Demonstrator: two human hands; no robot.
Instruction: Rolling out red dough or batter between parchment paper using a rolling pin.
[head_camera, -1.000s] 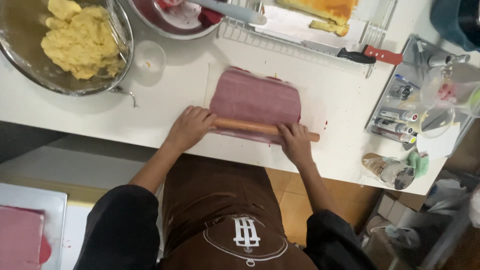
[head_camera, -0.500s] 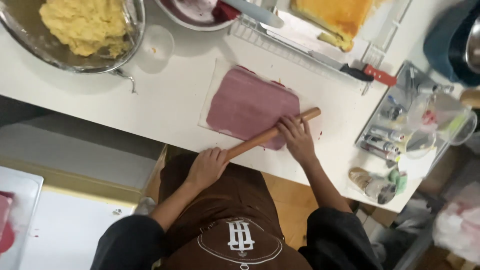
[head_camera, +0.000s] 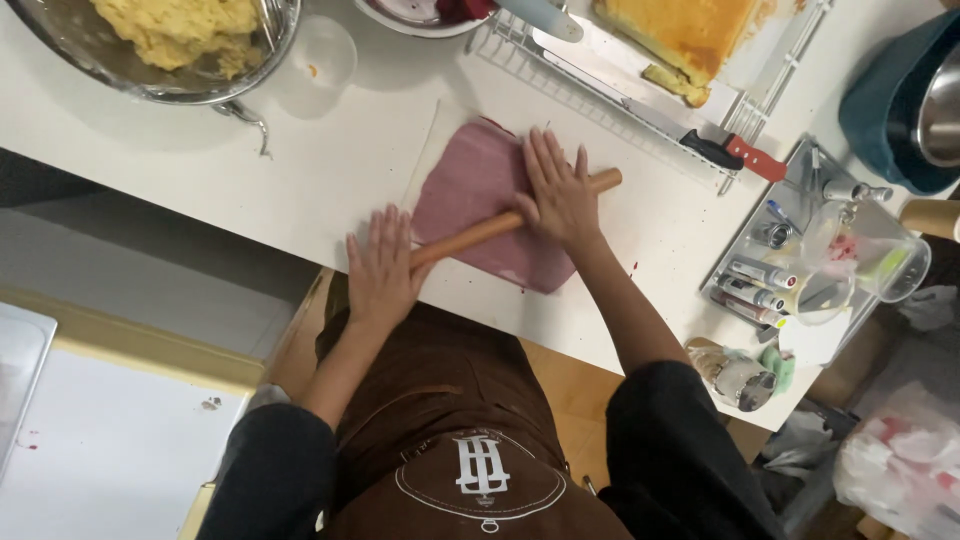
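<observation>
A flat pink sheet of dough (head_camera: 470, 185) lies on a pale square of paper (head_camera: 432, 135) on the white table (head_camera: 330, 170). A wooden rolling pin (head_camera: 465, 238) lies slanted across the dough, its far end up to the right. My left hand (head_camera: 380, 265) presses flat on the pin's near end at the table's front edge, fingers spread. My right hand (head_camera: 558, 190) presses flat on the pin's far part, over the dough.
A metal bowl (head_camera: 250, 85) of yellow dough stands at the back left, beside a small clear cup (head_camera: 318, 55). At the back, a wire rack (head_camera: 600, 90) holds yellow cake (head_camera: 690, 30) and a red-handled knife (head_camera: 735, 155). A tray of small tubes (head_camera: 770, 270) and a plastic jug (head_camera: 860, 260) sit right.
The pin has swung from level to slanted and rolled farther onto the dough. Both hands went from curled on the pin to flat with spread fingers. The dough looks wider.
</observation>
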